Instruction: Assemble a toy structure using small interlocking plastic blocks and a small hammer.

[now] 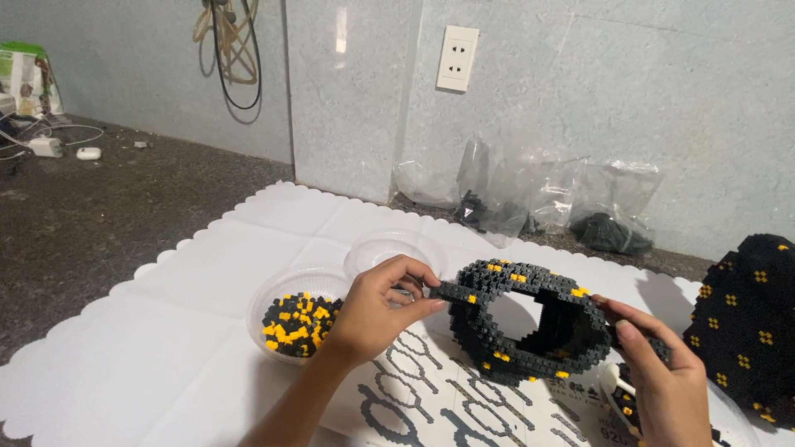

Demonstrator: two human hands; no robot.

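Black-and-yellow brick ring (523, 329), centre of frame, stands as a closed loop above the printed sheet (447, 401). Left hand (383, 308) pinches its left edge; right hand (658, 372) grips the right. Loose bricks remain in the clear bowl (296, 319), so building appears unfinished.

The big black block-built dome with yellow dots (749, 331) gets cut off by the right edge. My right hand (662, 377) covers most of a small clear plastic bowl (617, 397), and the printed instruction sheet (464, 397) runs off the bottom. Can't make out what's inside the clear plastic bags (530, 199).
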